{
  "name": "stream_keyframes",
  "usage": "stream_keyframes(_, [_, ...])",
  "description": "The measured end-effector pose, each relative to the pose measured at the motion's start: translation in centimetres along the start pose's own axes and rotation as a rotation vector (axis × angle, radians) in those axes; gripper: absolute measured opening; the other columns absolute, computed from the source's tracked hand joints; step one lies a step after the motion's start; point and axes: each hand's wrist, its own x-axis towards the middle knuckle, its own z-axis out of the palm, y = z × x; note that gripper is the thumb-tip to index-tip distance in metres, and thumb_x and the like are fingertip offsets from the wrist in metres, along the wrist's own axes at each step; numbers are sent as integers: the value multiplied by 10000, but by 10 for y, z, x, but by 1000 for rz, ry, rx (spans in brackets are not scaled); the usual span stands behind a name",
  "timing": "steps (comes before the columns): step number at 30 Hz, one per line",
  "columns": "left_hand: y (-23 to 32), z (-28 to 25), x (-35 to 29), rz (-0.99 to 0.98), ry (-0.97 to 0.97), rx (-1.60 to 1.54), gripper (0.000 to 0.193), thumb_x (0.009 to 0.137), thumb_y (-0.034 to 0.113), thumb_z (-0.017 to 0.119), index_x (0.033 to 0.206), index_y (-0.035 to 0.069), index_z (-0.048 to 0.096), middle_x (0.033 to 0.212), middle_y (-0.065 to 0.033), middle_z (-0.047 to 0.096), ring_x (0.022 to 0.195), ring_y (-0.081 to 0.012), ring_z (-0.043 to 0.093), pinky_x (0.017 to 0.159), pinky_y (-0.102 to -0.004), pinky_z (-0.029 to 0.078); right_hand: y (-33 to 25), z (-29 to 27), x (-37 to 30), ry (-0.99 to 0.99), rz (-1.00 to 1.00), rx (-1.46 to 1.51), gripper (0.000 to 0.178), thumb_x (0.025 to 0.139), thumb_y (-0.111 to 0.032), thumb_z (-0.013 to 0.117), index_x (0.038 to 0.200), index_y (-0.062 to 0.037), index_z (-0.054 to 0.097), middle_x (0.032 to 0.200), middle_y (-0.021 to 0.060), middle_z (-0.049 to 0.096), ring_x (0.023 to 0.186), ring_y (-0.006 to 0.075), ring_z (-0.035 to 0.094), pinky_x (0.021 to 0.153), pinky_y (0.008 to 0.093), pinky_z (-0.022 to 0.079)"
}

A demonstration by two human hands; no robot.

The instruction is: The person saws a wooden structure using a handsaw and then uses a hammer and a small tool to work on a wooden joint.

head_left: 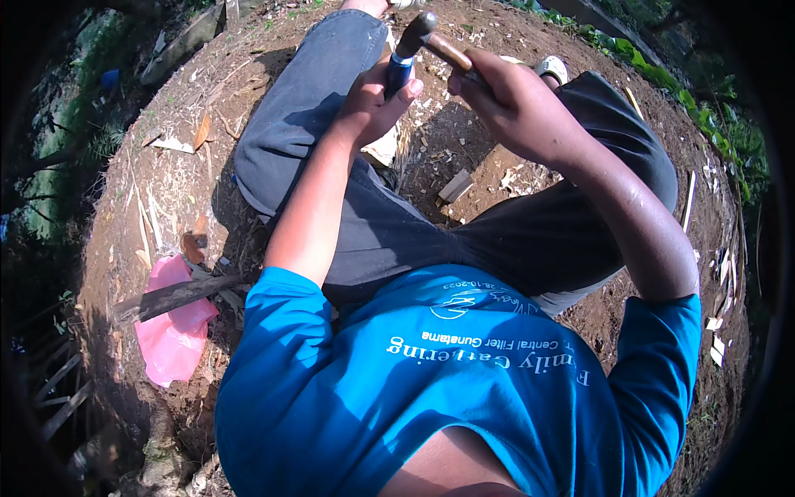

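My left hand point(373, 103) is closed around the blue handle of a chisel point(398, 76), held upright beyond my lap; its blade is hidden from view. In my right hand point(522, 108) is a hammer point(447, 51) with a brown wooden handle. The dark hammer head sits right at the top of the chisel handle; whether they touch I cannot tell. Below my left hand a pale piece of wood point(383, 149) shows between my legs, partly covered. A small wooden block point(455, 186) lies on the soil between my knees.
My legs in dark trousers point(331, 124) are bent on both sides of the work spot. A pink plastic sheet point(178, 331) lies at the left, with a dark stick point(178, 296) across it. Wood chips point(717, 349) are scattered over the soil; green plants point(646, 70) edge the far right.
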Motion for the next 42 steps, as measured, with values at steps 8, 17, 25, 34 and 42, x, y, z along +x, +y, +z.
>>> stream_keyframes(8, [-11,-4,0,10,2,-82,185,981,210,681,989,57,576,797,-4,573,725,-93,542,665,-274,456,11,11,-2,-75,38,-2,246,1072,-237,580,1155,-8,615,786,52,585,737,104,555,655,308,444])
stream_keyframes(17, [-18,-13,0,10,-13,-266,152,975,155,681,1023,62,571,772,12,571,659,-72,550,590,-252,454,5,5,6,-220,-3,-223,304,1068,-276,595,1223,-16,617,911,59,702,753,146,659,660,349,499])
stream_keyframes(25, [-2,-25,0,26,225,-610,63,1031,126,515,1007,88,471,738,-30,481,594,-131,477,558,-300,421,-28,-47,3,40,56,534,186,1087,-206,552,1128,-30,594,780,-64,482,669,18,440,580,219,368])
stream_keyframes(34, [-1,-4,3,102,82,-385,74,996,73,564,990,72,490,727,-19,479,588,-101,467,547,-261,407,1,-40,-11,111,235,654,173,1083,-228,560,1096,-58,588,765,-88,482,644,15,420,548,220,328])
stream_keyframes(42, [-7,6,10,161,36,187,194,949,194,712,962,37,598,757,-57,604,676,-193,593,669,-346,486,8,-33,-14,216,129,626,164,1075,-211,572,1092,-49,589,812,-65,500,690,27,442,588,228,351])
